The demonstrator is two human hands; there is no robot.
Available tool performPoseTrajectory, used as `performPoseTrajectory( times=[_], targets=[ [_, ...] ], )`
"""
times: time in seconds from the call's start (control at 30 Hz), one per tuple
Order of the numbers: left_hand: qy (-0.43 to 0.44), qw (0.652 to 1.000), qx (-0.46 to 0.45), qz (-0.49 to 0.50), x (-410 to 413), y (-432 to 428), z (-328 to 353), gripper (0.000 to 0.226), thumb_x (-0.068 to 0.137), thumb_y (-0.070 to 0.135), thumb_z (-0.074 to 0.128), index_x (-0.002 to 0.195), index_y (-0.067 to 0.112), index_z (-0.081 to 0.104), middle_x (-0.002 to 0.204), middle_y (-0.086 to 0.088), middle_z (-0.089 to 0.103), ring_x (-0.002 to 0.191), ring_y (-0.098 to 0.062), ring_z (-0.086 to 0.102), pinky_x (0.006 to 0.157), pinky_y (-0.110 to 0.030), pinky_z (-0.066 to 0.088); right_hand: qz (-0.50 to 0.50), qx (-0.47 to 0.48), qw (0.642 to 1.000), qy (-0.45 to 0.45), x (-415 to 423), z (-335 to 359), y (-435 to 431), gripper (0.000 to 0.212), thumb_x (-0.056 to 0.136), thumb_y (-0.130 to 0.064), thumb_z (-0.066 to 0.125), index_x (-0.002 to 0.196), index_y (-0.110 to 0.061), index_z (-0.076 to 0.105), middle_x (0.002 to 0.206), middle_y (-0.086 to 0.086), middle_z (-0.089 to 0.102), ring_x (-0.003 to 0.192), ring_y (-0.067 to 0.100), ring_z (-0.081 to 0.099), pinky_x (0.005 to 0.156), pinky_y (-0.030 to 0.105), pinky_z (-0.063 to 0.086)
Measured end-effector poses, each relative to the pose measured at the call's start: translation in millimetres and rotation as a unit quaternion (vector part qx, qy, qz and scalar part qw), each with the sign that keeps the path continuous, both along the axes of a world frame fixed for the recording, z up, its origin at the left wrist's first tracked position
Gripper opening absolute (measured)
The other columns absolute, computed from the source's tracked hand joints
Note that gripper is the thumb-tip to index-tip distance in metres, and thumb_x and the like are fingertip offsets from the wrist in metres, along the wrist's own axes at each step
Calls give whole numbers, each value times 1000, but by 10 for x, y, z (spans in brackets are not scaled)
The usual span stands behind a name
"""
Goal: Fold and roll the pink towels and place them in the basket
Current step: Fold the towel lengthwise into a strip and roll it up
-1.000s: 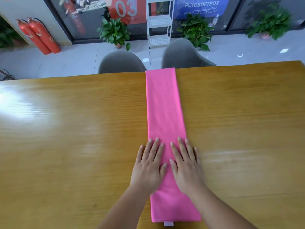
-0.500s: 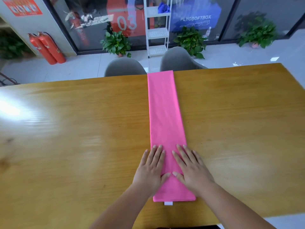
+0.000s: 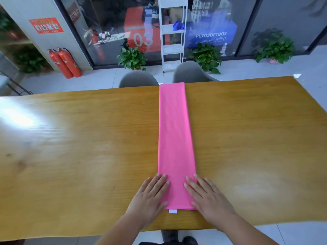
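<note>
Left hand is laid flat, palm down, fingers stretched out and close together, not gripping anything. Its fingertips and thumb overlap the left edge of the pink towel near its near end, and the rest of the palm sits on the bare wooden surface.

One pink towel in view, folded into a long narrow strip that runs straight away from the person, from close to the near edge of the surface all the way to the far edge. It lies flat, no roll started. A small white tag pokes out from under the near end (only one tag that I can see).

Right hand mirrors the left: flat, fingers extended and slightly spread, holding nothing, with the index and thumb side pressing on the towel's right edge and the outer fingers on the wood.

So two hands, one towel, one tag. No basket shows in this view.

Plenty of open room: the surface is bare wood on both sides of the strip, wide on the left with window glare and about as wide on the right. Behind the far edge, two grey chairs sit just past the end of the towel.
</note>
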State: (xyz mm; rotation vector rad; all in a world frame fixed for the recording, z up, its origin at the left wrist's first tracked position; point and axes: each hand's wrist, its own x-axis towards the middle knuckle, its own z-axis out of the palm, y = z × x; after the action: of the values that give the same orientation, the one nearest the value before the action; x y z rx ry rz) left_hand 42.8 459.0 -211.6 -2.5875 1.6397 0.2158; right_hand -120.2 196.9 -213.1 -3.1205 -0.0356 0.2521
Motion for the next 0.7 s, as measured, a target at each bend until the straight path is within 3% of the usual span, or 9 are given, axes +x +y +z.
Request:
performPoseTrajectory(
  times=[0.13,0.23,0.3,0.37,0.4,0.5,0.57,0.7],
  targets=[
    [-10,1000,24,-3,-243,220,6,57,110,51,37,164,30,35,174,4,24,160,-26,25,124,-48,15,-19,7,1000,-2,-311,9,-34,58,110,-43,31,166,-29,26,175,-4,16,162,31,14,121,58,18],
    [-3,1000,20,3,-374,256,62,48,107,42,42,153,33,52,166,10,40,154,-25,36,127,-45,24,-7,26,999,-18,-385,1,17,70,91,-13,70,157,-22,47,167,-2,38,157,31,28,122,54,20],
    [8,1000,11,8,-502,248,111,42,103,36,55,144,32,61,157,12,51,148,-24,45,121,-46,41,-6,48,999,-19,-500,-8,36,83,75,1,81,151,-20,54,162,-2,46,154,27,36,121,47,23],
    [7,1000,-8,16,-665,246,147,39,100,36,59,138,31,67,151,13,57,141,-23,51,113,-43,49,12,46,998,-39,-661,-20,54,68,89,-11,73,153,-18,52,165,-2,42,154,23,35,121,43,23],
    [7,999,-17,27,-748,250,166,40,99,39,58,137,31,68,149,13,58,139,-22,53,111,-42,50,21,35,997,-59,-747,-41,65,57,99,-22,61,155,-16,50,166,-1,40,155,22,35,121,43,24],
    [14,997,-19,67,-909,265,222,47,95,50,58,138,32,68,148,16,59,137,-19,54,110,-39,51,13,34,997,-67,-909,-9,67,55,107,-42,38,155,-18,51,164,-3,43,152,22,39,119,44,28],
    [16,997,-26,74,-977,263,240,49,91,52,68,136,33,70,145,17,61,133,-19,56,108,-39,52,10,48,996,-74,-965,35,44,53,105,-48,46,150,-22,56,159,-7,49,146,21,45,116,41,35],
    [22,996,-63,64,-1117,241,265,49,76,45,85,123,33,74,131,18,66,118,-19,59,101,-37,54,24,68,991,-113,-1024,128,22,52,85,-43,85,131,-24,72,136,-10,65,122,19,57,100,37,50]
  ],
)
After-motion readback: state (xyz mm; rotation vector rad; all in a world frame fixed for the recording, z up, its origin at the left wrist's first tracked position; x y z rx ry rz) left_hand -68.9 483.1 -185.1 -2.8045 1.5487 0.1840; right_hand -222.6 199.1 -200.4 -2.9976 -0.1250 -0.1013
